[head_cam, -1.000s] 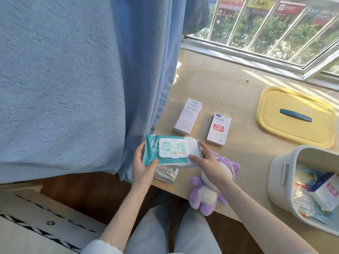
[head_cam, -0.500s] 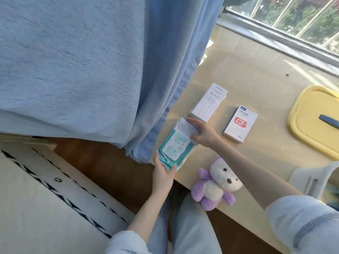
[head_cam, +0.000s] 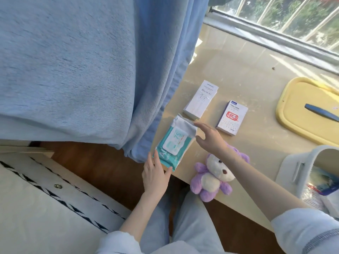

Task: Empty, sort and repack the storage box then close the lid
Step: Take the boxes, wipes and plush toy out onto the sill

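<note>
- Head view. Wet wipes pack (head_cam: pixel 172 143), teal and white, lies flat at the near left edge of the table (head_cam: pixel 238 61), right beside the blue curtain (head_cam: pixel 91 70). Flip label faces up.
- Left hand (head_cam: pixel 156 175): fingers straight, laid against the near end of the pack, thumb at its near right corner. No curl round it.
- Right hand (head_cam: pixel 211 138): open, fingers spread wide, at the far white end of the pack. Cannot tell whether the fingertips touch it.
- Storage box (head_cam: pixel 300 162), pale grey, at the right edge, partly cut off. Packets and a small carton show inside.
- Yellow lid (head_cam: pixel 302 107) lies flat on the table, far right, blue handle up, apart from the box.
- Long white carton (head_cam: pixel 200 101) just beyond the pack. Small box with red characters (head_cam: pixel 232 117) to its right.
- Purple plush toy (head_cam: pixel 212 176) lies face up at the near table edge, under the right forearm.
</note>
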